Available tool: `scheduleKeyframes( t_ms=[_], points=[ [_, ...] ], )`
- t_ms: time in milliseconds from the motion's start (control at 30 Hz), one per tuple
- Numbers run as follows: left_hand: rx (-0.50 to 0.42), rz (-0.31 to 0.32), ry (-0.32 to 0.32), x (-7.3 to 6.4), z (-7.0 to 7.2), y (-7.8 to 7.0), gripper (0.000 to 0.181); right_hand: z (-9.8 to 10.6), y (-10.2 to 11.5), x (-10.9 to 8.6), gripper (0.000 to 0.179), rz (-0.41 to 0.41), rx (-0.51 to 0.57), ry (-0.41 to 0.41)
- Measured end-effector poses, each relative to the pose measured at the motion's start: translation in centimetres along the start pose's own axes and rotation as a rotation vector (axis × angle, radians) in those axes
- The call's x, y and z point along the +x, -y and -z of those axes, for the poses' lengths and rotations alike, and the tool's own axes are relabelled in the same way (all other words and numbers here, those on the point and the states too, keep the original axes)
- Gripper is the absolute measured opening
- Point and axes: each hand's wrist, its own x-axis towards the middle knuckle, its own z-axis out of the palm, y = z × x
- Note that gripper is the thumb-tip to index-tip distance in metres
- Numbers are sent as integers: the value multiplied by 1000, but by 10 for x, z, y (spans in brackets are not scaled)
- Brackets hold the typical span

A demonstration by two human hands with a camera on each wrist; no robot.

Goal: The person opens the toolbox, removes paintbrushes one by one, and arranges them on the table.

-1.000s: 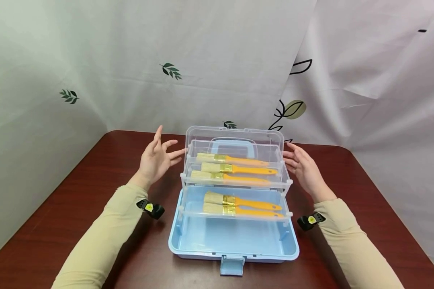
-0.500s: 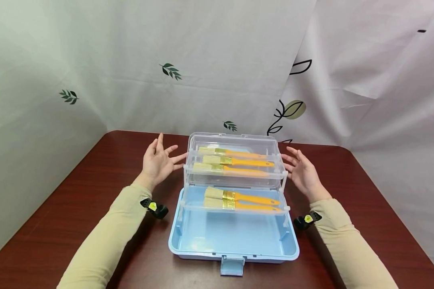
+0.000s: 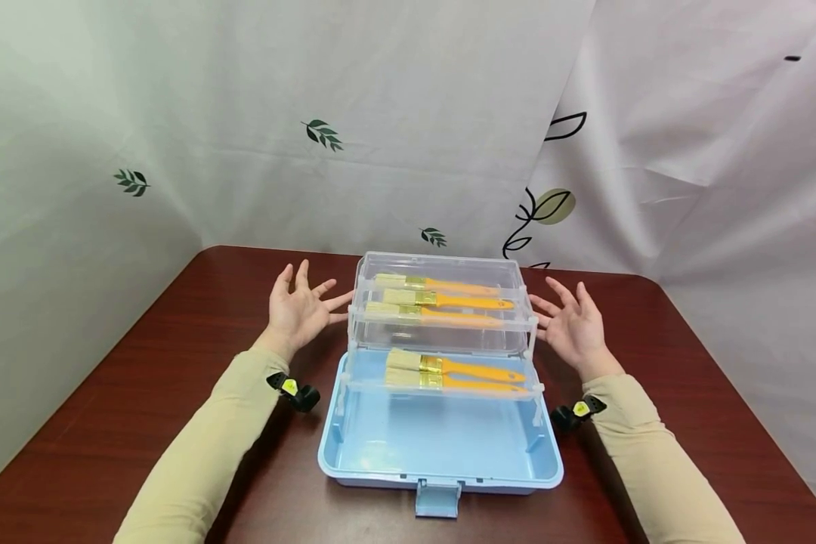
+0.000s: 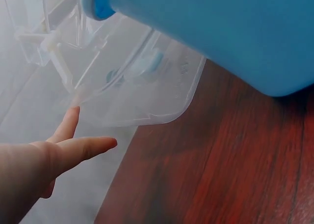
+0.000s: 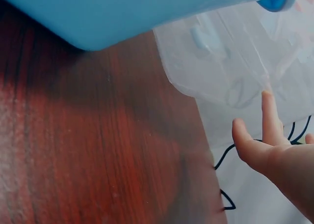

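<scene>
A blue toolbox (image 3: 442,449) stands unlatched on the table, its clear lid (image 3: 442,263) tipped back and its clear trays fanned out in tiers. Three paintbrushes (image 3: 472,301) with orange handles lie in the upper tiers. Two more paintbrushes (image 3: 483,372) lie side by side in the lower tray. To the left of the trays is my left hand (image 3: 299,313), palm up, fingers spread, fingertips right at the tray's side. My right hand (image 3: 574,329) mirrors it on the right, fingertips close to the trays' edge. In the left wrist view, one fingertip overlaps the clear lid (image 4: 171,94).
The dark red wooden table (image 3: 156,378) extends around the box on all sides. A blue latch (image 3: 438,499) hangs from the box's front. Behind the table rises a pale curtain (image 3: 408,136) with leaf prints.
The lid and upper trays have swung further back and down, carrying the paintbrushes slightly away. Both hands have followed; the right one has turned palm up with its fingers spreading.
</scene>
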Motion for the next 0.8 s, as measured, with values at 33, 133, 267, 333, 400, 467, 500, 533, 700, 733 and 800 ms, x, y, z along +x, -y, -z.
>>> scheduleKeyframes(
  t_ms=[33, 133, 267, 333, 400, 467, 500, 533, 700, 733, 800],
  points=[
    [-3, 4, 0, 0, 1, 1, 58, 1, 0, 0, 57, -6, 10, 2],
    [-1, 14, -11, 0, 2, 2, 57, 2, -2, 0, 58, -30, 24, 2],
    [-8, 24, -30, 0, 3, 4, 58, 2, -4, 0, 60, -59, 13, -8],
    [-18, 28, -32, 1, 4, 5, 59, 3, -5, 1, 61, -65, 10, -11],
    [-30, 36, -30, 2, 5, 5, 60, 4, -5, 1, 61, -70, 24, -16],
    [-37, 45, -33, 3, 5, 5, 61, 5, -6, 1, 61, -77, 48, -23],
    [-39, 51, -36, 3, 6, 5, 62, 5, -7, 1, 61, -82, 59, -30],
    [-43, 56, -36, 3, 6, 6, 62, 6, -7, 0, 61, -89, 72, -35],
    [-65, 73, -44, 1, 10, 8, 62, 5, -12, 1, 63, -107, 113, -47],
    [-75, 76, -44, 1, 11, 8, 63, 5, -13, 1, 63, -108, 120, -46],
    [-87, 81, -48, 0, 12, 10, 63, 6, -14, 1, 64, -110, 134, -45]
  ],
)
